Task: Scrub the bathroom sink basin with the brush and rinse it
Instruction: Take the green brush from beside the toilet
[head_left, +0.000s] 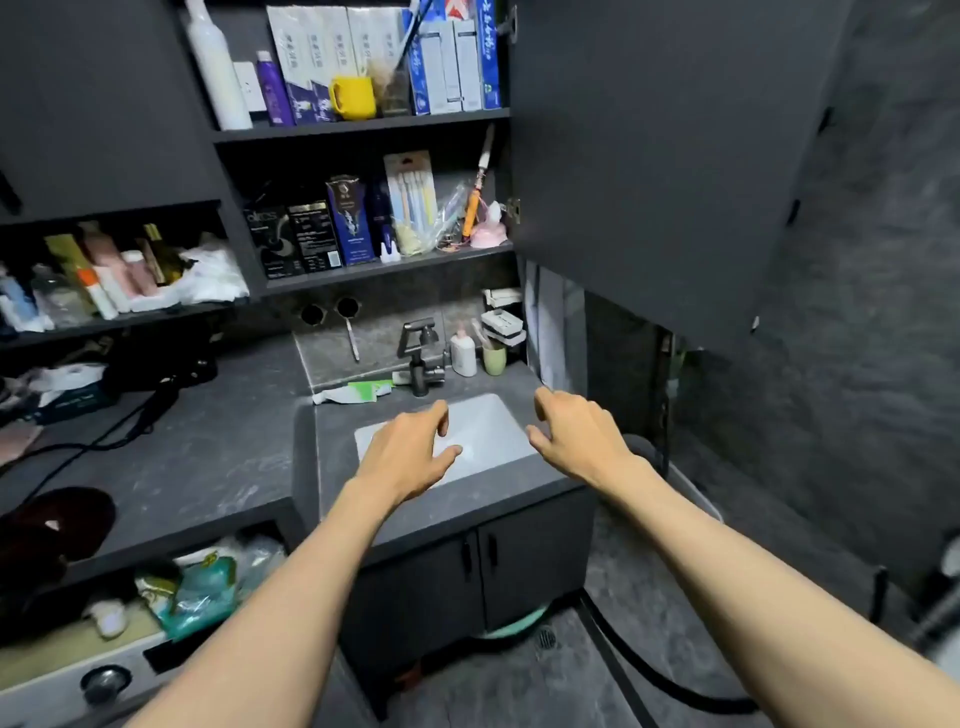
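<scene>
The left hand (410, 452) and right hand (576, 436) are being held empty, fingers loose; the sink basin (488, 421) is lying under the left, just left of the right.

A yellow cup (354, 97) was set on the top shelf (363, 126) among boxes. A toothpaste tube (353, 392) was laid flat on the counter (208, 457). A white bottle (463, 353) and a green cup (494, 360) were stood side by side at the back.

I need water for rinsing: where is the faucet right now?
In the head view the dark faucet stands behind the white basin, between a green-and-white tube on its left and a white bottle on its right.
</scene>
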